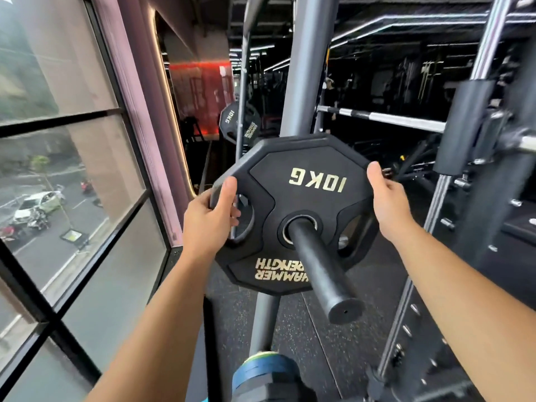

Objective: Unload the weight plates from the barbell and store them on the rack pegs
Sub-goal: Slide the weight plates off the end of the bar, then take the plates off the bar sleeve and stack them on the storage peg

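While the plate (293, 198) hangs threaded on the peg (322, 274), on its inner part with the peg's free end sticking out toward the camera, both hands clasp it. The left hand (208, 219) has its thumb on the face and its fingers hooked into the grip hole at the left rim. The right hand (388, 198) holds the right rim, thumb in front and fingers hidden behind. The step in hand looks like seating the plate on the peg, back toward the grey upright (304, 82) that carries it (whether it already touches the upright cannot be told, since the plate hides the peg's root). To do it well, I would push evenly with both hands so the plate sits square to the peg; a tilted plate is likely to bind its bore on the rod. Fingers behind the rim are the risk: they should slide out to the edge before the plate meets the upright, or they may get nipped. Let the peg take the full weight before either hand lets go. The barbell (391, 120) lies well apart to the right, and a second plate (232, 123) shows farther back, left of the upright.
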